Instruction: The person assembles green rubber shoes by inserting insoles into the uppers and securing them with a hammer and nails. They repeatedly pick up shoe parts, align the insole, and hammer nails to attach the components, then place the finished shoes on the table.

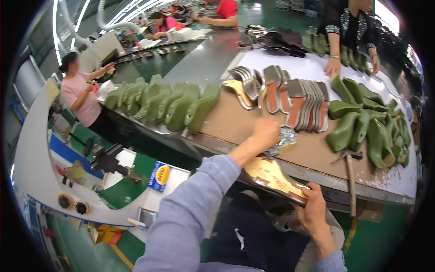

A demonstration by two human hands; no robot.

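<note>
My right hand point(311, 209) grips a tan shoe insole board with a dark rim point(272, 177) by its near end, held flat below the bench edge. My left hand point(265, 132) reaches up over the brown bench top point(235, 122), fingers closed beside a small container of shiny metal bits point(284, 138); what it pinches is hidden. A fanned row of grey and orange insole boards point(297, 102) lies just beyond it.
Green shoe lasts are lined up at the left point(176, 106) and piled at the right point(367, 129). A hammer point(350, 177) lies over the bench edge. One person's hand point(333, 67) rests on the far side; other people work at the left and back.
</note>
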